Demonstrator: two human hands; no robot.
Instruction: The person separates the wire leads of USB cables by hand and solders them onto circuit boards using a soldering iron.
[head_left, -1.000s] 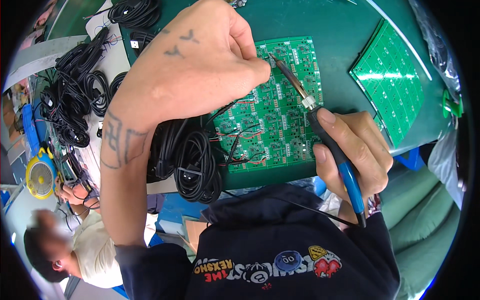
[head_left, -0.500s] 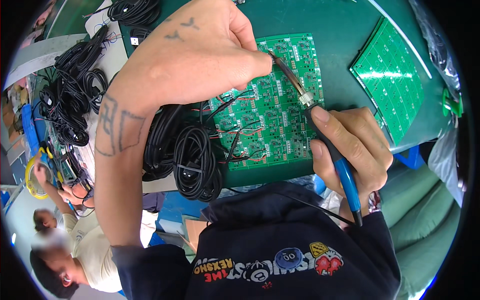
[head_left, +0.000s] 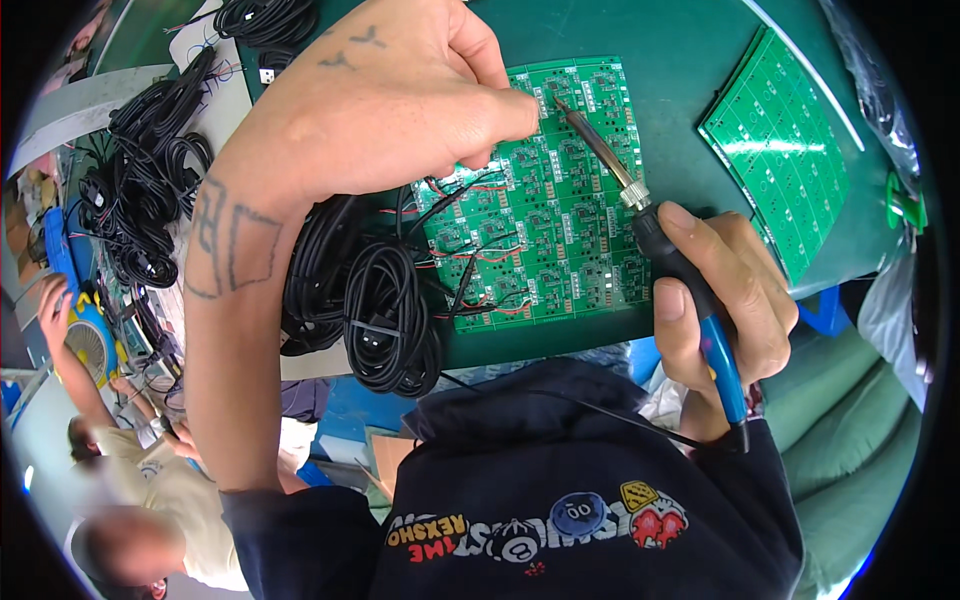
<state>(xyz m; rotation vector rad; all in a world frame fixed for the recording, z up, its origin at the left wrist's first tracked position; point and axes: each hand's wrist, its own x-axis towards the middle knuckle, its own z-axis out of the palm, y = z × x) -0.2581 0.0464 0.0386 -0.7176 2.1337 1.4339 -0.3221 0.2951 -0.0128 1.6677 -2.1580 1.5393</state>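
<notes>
My right hand grips a soldering iron with a blue and black handle. Its metal tip points up and left, over the upper part of a green circuit board panel. Bent over the upper left of that panel, my left hand has its thumb and fingers pinched together. What they hold, if anything, is hidden behind the hand. Several black cables with red and white wire ends reach the left side of the panel. Their coiled black cables lie beside it, under and below my left wrist.
Another stack of green panels lies at the right of the green table mat. More black cable bundles are heaped at the left. A co-worker in a light shirt sits at lower left, near a yellow and blue round object.
The soldering iron has shifted right, its tip now farther from my left fingertips. The panel sits slightly higher in view. At the lower left, the co-worker's arm has moved.
</notes>
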